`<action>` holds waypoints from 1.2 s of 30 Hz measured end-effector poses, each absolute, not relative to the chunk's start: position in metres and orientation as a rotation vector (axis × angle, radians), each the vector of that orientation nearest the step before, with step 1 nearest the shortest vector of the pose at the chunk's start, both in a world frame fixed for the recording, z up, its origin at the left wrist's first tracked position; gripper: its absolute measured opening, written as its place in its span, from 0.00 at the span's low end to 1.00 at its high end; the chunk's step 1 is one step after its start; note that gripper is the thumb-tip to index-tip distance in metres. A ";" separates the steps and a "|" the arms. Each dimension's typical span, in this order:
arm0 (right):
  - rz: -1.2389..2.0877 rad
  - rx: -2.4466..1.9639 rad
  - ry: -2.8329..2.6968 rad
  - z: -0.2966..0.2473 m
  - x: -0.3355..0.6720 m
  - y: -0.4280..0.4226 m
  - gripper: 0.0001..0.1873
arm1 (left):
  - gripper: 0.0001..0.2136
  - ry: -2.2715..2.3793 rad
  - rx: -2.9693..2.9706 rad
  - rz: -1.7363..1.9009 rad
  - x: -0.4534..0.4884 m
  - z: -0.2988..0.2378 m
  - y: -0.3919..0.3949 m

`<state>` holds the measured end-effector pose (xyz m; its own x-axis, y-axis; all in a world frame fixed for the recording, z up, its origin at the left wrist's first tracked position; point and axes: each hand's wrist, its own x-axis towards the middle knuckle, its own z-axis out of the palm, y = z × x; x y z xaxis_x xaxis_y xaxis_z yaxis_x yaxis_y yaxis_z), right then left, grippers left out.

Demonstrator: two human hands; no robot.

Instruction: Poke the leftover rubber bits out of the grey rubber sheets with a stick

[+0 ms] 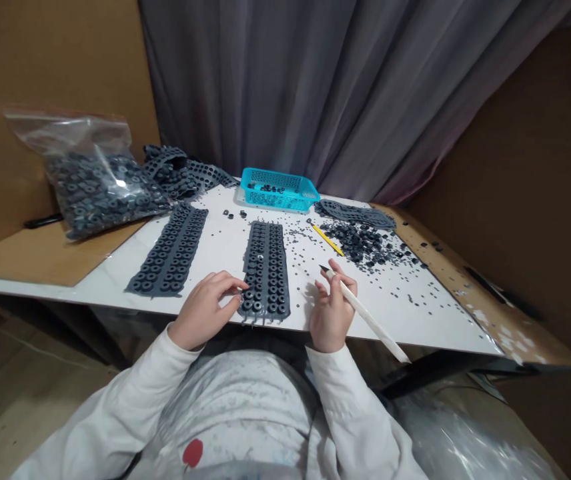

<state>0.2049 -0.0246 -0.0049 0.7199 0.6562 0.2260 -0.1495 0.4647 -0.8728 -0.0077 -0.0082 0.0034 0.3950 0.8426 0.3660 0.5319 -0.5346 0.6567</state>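
The left hand [204,311] is curled, and its fingertips [242,287] touch the edge of a dark gray rubber sheet [266,270] full of little rings. It may be pinching the sheet, but that is hard to tell. The sheet lies flat on the white table [415,327]. The right hand [333,313] holds a long white craft knife [365,313] up, just beside the sheet.

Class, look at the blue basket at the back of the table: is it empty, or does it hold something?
It is not empty: the blue basket holds a few small dark pieces, which show on its floor.
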 end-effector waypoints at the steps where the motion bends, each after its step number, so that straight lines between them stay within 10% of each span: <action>1: 0.549 -0.958 -0.539 -0.005 0.207 -0.023 0.11 | 0.08 1.185 2.218 0.963 -0.008 0.004 -0.009; 16: 0.707 -0.900 -0.631 0.000 0.208 -0.023 0.15 | 0.06 1.025 2.349 1.452 -0.015 -0.001 -0.018; 25: 0.924 -1.043 -0.764 0.008 0.223 -0.047 0.12 | 0.06 0.888 2.484 1.160 -0.014 0.002 -0.015; 36: 0.501 -1.182 -1.581 0.075 0.275 -0.048 0.05 | 0.09 0.911 2.586 1.088 0.001 0.010 -0.024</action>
